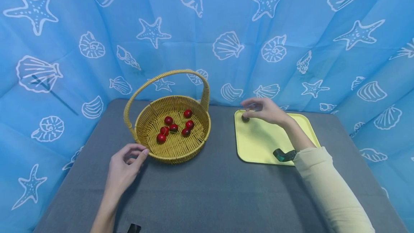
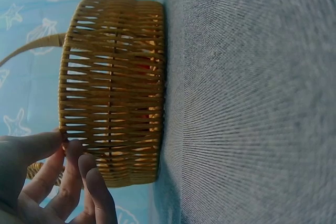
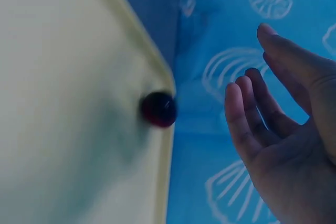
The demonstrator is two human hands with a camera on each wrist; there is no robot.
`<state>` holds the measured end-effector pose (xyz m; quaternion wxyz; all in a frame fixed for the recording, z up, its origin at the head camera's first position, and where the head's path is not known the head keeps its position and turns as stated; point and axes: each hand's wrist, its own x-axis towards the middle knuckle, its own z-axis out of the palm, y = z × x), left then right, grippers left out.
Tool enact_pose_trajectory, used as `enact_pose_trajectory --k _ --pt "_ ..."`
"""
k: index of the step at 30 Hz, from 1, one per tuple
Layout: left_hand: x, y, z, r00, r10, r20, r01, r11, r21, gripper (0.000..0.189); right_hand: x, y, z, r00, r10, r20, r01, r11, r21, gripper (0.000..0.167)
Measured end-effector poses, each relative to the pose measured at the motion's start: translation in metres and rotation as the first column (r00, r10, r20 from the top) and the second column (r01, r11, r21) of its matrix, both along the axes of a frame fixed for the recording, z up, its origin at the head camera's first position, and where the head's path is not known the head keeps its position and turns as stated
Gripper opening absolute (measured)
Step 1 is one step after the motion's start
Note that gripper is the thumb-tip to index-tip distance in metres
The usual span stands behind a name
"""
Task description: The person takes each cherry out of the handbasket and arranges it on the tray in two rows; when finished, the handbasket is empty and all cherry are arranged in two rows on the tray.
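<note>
A round wicker basket [image 1: 176, 159] with a tall arched handle [image 1: 168, 73] stands on the left half of the table. Several shiny dark red cherries [image 1: 173, 128] lie on its woven bottom. My left hand [image 1: 124, 164] pinches the basket's near left rim between thumb and fingers, as the left wrist view also shows. A single dark cherry [image 3: 158, 109] rests in the far left corner of a yellow tray [image 1: 258, 146]. Above that cherry hovers my right hand [image 1: 263, 110], its thumb and fingers apart with nothing between them.
Grey cloth covers the table [image 1: 207, 197]. A blue curtain [image 1: 207, 21] with white shells and starfish hangs along the back and sides. The tray stands right of the basket, with a strip of table between them.
</note>
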<state>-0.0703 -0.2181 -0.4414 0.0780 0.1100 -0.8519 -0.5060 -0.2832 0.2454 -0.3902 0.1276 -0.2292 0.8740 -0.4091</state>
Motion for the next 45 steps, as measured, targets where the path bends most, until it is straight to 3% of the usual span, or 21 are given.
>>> enact_pose_trajectory --k 5,13,19,28,45 --pt "0.001 0.0 -0.001 1.0 0.005 -0.001 -0.005 1.0 -0.006 0.027 0.009 -0.022 0.015 0.999 0.041 -0.028 -0.042 0.998 -0.046 0.038" --pt "0.0 0.001 -0.002 1.0 0.01 0.0 -0.01 1.0 -0.019 0.027 0.019 -0.055 0.031 0.99 0.14 0.002 -0.138 0.981 -0.137 0.039" --pt "0.0 0.001 -0.001 1.0 0.0 0.009 0.0 1.0 -0.024 0.028 0.023 -0.083 0.039 0.974 0.222 -0.053 -0.228 0.956 -0.185 0.039" --pt "0.001 0.0 -0.001 1.0 0.006 0.019 -0.005 1.0 -0.03 0.028 0.021 -0.129 0.044 0.95 0.31 -0.033 -0.309 0.923 -0.229 0.039" --pt "0.0 -0.001 -0.003 1.0 0.001 0.006 -0.001 1.0 -0.03 0.029 0.008 -0.208 0.042 0.891 0.45 -0.054 -0.453 0.88 -0.144 0.038"
